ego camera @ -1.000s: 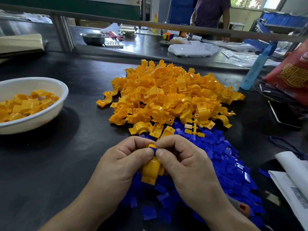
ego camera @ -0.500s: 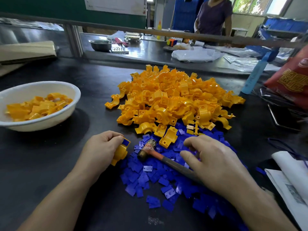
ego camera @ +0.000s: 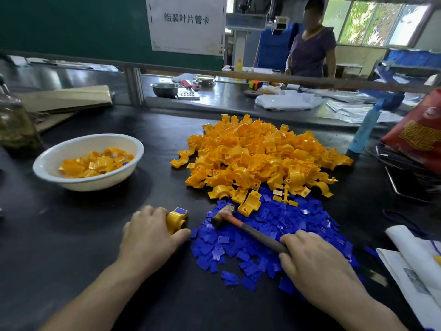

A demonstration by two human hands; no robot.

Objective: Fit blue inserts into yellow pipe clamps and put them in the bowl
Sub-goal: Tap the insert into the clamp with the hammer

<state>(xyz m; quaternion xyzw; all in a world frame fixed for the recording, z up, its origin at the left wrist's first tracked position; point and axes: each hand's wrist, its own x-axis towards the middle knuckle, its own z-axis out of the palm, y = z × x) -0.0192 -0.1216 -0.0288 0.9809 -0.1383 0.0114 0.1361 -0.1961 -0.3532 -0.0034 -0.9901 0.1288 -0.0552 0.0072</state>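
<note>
My left hand (ego camera: 149, 235) holds a yellow pipe clamp (ego camera: 176, 219) upright on the black table, a blue insert (ego camera: 180, 211) sitting in its top. My right hand (ego camera: 312, 261) grips the handle of a small hammer (ego camera: 238, 223), whose head lies on the heap of blue inserts (ego camera: 269, 237). Behind that heap rises a big pile of yellow clamps (ego camera: 257, 156). At the left stands a white bowl (ego camera: 71, 185) with several yellow clamps in it.
A glass jar (ego camera: 14, 125) and cardboard (ego camera: 64, 99) sit at the far left. A blue bottle (ego camera: 365, 130), a red bag (ego camera: 420, 134) and papers (ego camera: 417, 266) crowd the right side. A person (ego camera: 310, 46) stands beyond the rail.
My hands parted. The left carried the clamp leftward and set it down on the table. The right reached for the hammer and now grips its handle. The camera tilted up.
</note>
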